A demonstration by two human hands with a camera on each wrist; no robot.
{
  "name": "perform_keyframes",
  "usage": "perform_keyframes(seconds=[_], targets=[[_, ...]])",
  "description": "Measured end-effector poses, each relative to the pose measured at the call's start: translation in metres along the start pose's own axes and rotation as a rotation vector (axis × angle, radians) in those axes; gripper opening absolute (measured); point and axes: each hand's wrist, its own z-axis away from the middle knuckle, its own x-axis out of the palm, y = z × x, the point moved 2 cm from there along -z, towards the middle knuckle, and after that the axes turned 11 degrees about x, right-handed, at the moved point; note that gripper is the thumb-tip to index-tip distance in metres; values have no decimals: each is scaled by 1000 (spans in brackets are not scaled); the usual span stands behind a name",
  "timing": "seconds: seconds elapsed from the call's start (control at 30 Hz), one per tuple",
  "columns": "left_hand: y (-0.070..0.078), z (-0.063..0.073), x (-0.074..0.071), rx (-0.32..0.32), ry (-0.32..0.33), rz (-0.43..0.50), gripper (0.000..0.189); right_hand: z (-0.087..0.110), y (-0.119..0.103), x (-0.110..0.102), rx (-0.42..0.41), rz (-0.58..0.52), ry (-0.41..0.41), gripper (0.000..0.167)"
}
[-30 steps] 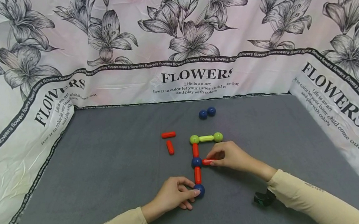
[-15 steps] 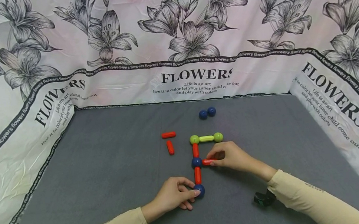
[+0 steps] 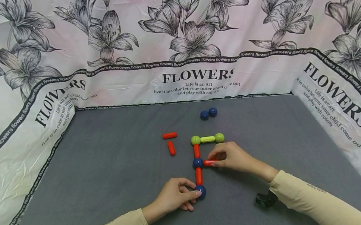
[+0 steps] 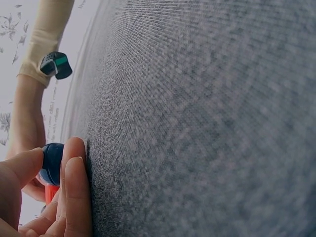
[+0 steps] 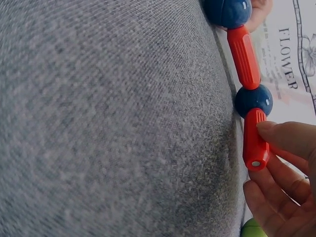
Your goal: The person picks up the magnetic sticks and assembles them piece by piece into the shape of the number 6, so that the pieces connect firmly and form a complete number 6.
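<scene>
My left hand [image 3: 175, 195] pinches the nearest blue ball [image 3: 200, 191] between thumb and fingers. From that ball a red rod [image 3: 199, 176] runs away to a middle blue ball [image 3: 198, 163]. Another red rod [image 3: 197, 151] joins the middle ball to a green ball [image 3: 195, 140], and a green rod [image 3: 207, 139] links this to a second green ball [image 3: 219, 137] on its right. My right hand [image 3: 231, 157] pinches a red rod [image 5: 256, 140] whose one end meets the middle ball. Its free end shows a small metal disc in the right wrist view.
Two loose red rods, one lying crosswise [image 3: 169, 135] and one lengthwise [image 3: 171, 148], are left of the joined pieces. Farther back sit two blue balls [image 3: 204, 115]. A printed flower cloth [image 3: 196, 78] borders the grey tabletop [image 3: 120, 146] at the back and sides.
</scene>
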Motion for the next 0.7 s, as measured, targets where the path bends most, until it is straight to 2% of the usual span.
perform_keyframes(seconds=[0.33, 0.7], targets=[[-3, -1, 1, -3, 0, 1, 30, -9, -4, -6, -7, 3, 16, 19], [-3, -1, 2, -5, 1, 2, 31, -45, -25, -20, -58, -3, 10, 22]])
